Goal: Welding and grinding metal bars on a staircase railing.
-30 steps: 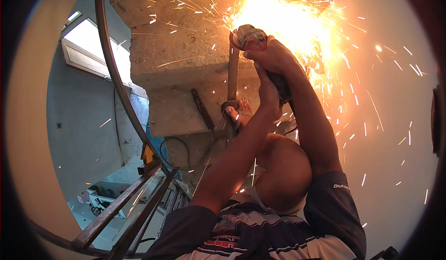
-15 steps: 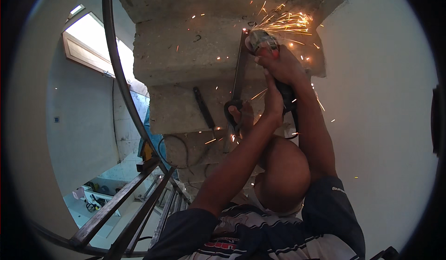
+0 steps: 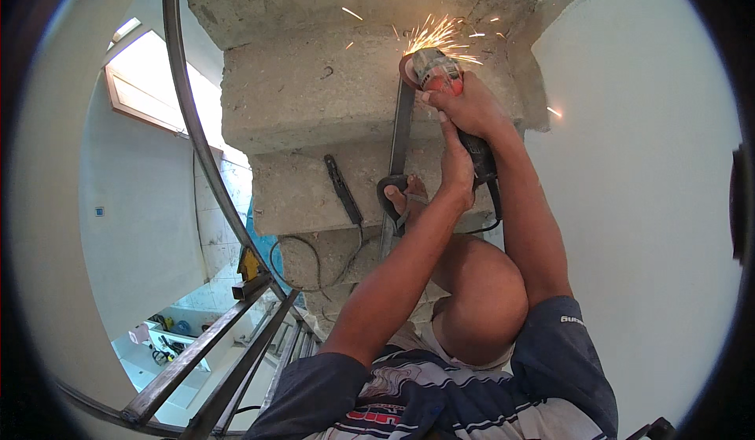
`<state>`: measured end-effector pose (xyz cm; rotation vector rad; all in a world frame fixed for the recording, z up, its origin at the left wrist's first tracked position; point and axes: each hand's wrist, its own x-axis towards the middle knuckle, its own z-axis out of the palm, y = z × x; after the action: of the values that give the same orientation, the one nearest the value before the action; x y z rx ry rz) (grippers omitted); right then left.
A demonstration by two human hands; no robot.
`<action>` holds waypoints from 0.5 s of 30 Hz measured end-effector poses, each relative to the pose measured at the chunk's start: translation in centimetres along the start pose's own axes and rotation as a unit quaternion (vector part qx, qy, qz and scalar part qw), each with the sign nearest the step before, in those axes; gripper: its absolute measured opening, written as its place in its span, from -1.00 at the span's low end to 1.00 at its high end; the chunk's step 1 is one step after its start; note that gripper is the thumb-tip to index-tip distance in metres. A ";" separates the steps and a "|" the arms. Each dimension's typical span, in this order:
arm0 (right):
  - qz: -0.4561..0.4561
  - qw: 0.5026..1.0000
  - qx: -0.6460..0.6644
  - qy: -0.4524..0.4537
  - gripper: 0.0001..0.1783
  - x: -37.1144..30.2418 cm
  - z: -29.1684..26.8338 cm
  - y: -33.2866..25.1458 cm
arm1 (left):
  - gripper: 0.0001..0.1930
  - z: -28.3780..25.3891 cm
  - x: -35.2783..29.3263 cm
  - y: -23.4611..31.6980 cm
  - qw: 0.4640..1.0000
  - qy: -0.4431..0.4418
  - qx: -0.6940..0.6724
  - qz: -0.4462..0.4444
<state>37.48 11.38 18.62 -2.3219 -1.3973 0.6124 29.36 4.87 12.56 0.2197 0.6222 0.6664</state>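
A red and black angle grinder (image 3: 442, 80) is in both my hands, its disc against the upper end of a flat grey metal bar (image 3: 402, 117). Bright sparks spray up and to the right from the contact. My right hand (image 3: 476, 111) wraps round the front of the grinder, behind its head. Lower down, my left hand (image 3: 458, 163) is closed against the body's left side, its fingers partly hidden. The bar lies along the concrete steps, and my sandalled foot (image 3: 399, 201) presses on its lower part.
A black tool handle with a cable (image 3: 343, 190) lies on the step left of the bar. Concrete steps (image 3: 291, 102) run up ahead. A curved metal railing (image 3: 206, 133) with bars (image 3: 197, 346) borders the left, above a drop. A pale wall (image 3: 629, 165) stands at right.
The spark spray has become shorter and steeper. The grinder's disc has shifted slightly left over the bar's end. The picture is brighter, and both hands keep their hold.
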 end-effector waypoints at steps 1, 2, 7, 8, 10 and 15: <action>-0.001 1.000 0.001 0.000 -0.19 0.1 -0.1 -0.1 | 0.01 0.0 0.0 0.1 1.000 -0.006 -0.002 0.004; -0.004 1.000 0.006 -0.021 -0.20 0.3 -0.2 -0.3 | 0.01 0.1 0.0 0.2 1.000 -0.005 -0.001 0.005; -0.001 0.999 0.010 -0.047 -0.32 0.6 -0.3 -0.2 | 0.01 0.9 -0.1 0.1 1.000 0.021 -0.022 0.007; -0.002 0.999 0.011 -0.047 -0.32 0.7 -0.3 -0.2 | 0.01 0.8 0.0 0.2 1.000 0.021 -0.022 0.008; 0.023 0.998 0.011 -0.053 -0.34 0.9 -0.3 -0.2 | 0.01 0.6 0.4 0.3 0.999 0.039 0.008 -0.031; -0.023 0.999 -0.016 -0.037 -0.33 2.1 0.2 1.0 | -0.01 0.7 0.8 -0.2 1.000 0.024 -0.013 -0.002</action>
<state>39.01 12.81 17.54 -2.3074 -1.4990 0.6735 30.41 5.25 12.66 0.1784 0.6596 0.6778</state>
